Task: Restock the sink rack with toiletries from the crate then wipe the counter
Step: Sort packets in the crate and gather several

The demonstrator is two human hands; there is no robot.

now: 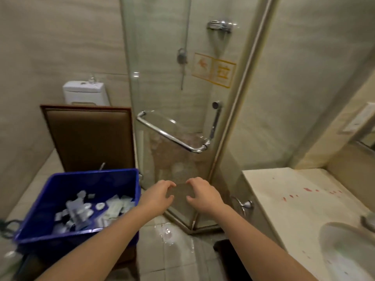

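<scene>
Plainly the restocking step is only at its start: the blue crate (50, 191) sits low on the left with its toiletries (81, 211), small sachets and little bottles, heaped inside. Just right of its rim the left hand (157, 194) hovers, fingers loosely curled round nothing. The right hand (203, 194) beside it is likewise empty and half-curled, and both are in front of the glass shower door (172, 98). Further right lies the worktop (284, 199), streaked with red marks (310, 189), with the sink (349, 250) at its near end. No rack shows. The next move probably calls for a reach left and down into the crate; wiping comes later.
</scene>
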